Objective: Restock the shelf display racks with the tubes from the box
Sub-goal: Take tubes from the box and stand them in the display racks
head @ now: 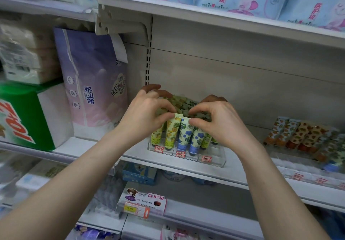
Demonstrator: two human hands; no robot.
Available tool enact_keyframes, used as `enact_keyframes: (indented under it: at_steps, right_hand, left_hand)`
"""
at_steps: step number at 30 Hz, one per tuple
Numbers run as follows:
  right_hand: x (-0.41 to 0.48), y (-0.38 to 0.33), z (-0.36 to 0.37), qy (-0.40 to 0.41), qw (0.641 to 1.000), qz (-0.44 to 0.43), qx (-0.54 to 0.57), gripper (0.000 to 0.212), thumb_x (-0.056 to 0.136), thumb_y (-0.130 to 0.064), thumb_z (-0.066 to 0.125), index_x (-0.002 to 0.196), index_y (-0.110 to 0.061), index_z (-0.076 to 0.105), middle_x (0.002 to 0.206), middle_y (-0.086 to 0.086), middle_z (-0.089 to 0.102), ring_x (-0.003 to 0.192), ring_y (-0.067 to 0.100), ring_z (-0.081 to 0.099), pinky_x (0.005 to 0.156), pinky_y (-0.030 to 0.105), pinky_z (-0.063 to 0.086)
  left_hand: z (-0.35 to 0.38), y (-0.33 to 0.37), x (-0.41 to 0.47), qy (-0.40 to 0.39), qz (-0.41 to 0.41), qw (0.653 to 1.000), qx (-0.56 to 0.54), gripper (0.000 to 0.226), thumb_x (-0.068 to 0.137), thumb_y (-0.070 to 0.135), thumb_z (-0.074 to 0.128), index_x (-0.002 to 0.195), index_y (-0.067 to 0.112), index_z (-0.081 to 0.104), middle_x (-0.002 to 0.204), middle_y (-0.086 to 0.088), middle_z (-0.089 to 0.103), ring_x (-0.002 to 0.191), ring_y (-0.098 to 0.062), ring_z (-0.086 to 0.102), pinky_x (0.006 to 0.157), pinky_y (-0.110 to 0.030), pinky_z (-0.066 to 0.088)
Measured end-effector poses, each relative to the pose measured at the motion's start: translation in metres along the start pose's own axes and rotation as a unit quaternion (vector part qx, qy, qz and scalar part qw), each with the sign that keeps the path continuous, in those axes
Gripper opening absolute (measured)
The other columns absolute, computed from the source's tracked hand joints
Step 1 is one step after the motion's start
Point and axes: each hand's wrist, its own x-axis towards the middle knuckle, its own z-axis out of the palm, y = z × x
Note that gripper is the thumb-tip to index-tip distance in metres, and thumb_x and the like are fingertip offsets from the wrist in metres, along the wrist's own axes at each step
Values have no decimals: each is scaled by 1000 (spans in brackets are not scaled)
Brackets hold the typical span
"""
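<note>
In the clear rack [186,158] on the shelf [104,151], the left hand [147,112] is pinching the crimped top of a yellow tube [173,130], and the right hand [218,123] is pinching the blue tube [183,134] beside it. They are probably light, squashy and slick, so the stiff crimp is giving the surest hold.

views: one, worn on the person's head, wide-angle | position: stood facing the store shelf [130,152], higher than that board and lower than the upper shelf [205,18] | facing: forward and slightly down, centred on the clear rack [214,162] of tubes [183,133] | nearness: within arm's reach | lens: shelf lines bowed toward the frame edges
</note>
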Motion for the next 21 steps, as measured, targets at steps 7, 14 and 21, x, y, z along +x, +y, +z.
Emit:
enact_keyframes:
  at_steps: [7,14,21]
  right_hand:
    - [-10,18,-23,7,998,51,31,14,81,-40,73,92,-30,76,94,-18,63,99,5,54,90,27,41]
    - [-12,20,-20,-13,998,60,2,4,81,-35,76,84,-33,76,90,-9,64,94,13,56,81,29,44]
    - [-14,23,-19,-12,998,57,0,8,82,-35,75,89,-32,76,86,-15,61,91,10,55,77,25,38]
  left_hand:
    - [2,7,3,5,3,1000,-17,18,84,38,70,100,32,74,93,4,61,114,-26,47,89,-26,31]
    - [9,18,7,3,23,999,-29,15,82,33,74,96,29,75,86,17,47,126,-27,42,96,-31,33]
    - [12,15,10,-12,35,999,-26,13,83,34,72,96,31,75,90,16,47,136,-24,33,105,-35,31]
